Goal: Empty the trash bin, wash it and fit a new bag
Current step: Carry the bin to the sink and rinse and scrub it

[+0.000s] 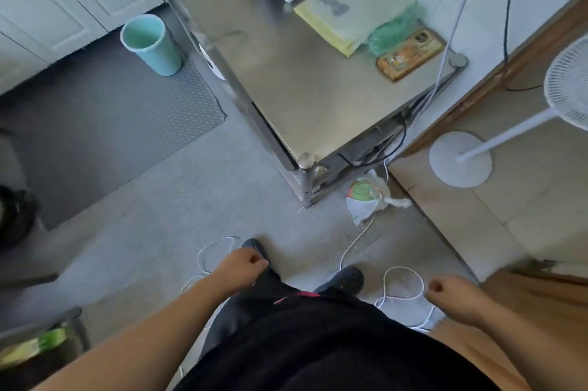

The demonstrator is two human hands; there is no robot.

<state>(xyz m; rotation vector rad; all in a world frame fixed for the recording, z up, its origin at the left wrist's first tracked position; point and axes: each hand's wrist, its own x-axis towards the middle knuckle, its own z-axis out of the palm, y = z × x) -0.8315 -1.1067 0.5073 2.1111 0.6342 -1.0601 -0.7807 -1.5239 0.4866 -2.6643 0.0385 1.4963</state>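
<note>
Your fists [246, 266] [447, 290] are curled and empty; cord [402, 282] beside your shoes could trip you toward the bin [149, 43].

One bin [149, 44], two hands [243, 266] [451, 296]

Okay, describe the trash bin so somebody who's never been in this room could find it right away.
Start at the steel table in the middle. On the floor by its far left side, in front of the white cabinets, stands the trash bin. It is the only mint-green, open-topped container there, with no bag inside.
</note>
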